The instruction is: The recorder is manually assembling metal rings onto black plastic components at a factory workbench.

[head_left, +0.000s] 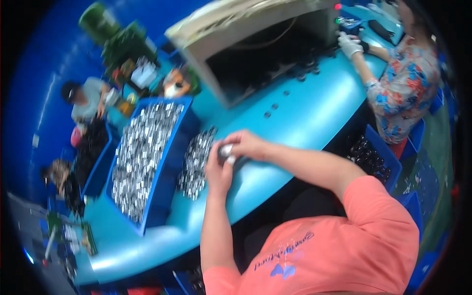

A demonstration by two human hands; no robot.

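1. Head view: both hands, left hand (219, 169) and right hand (246, 143), are closing their grip on one small metal part (226, 150) above the table (295, 113).
2. Many parts are waiting in the bin (169, 162) and the pile (195, 162) beside it.

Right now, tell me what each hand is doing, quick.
Left hand: closed on a small silvery part, beside the pile of silvery parts.
Right hand: curled over the same part from above.
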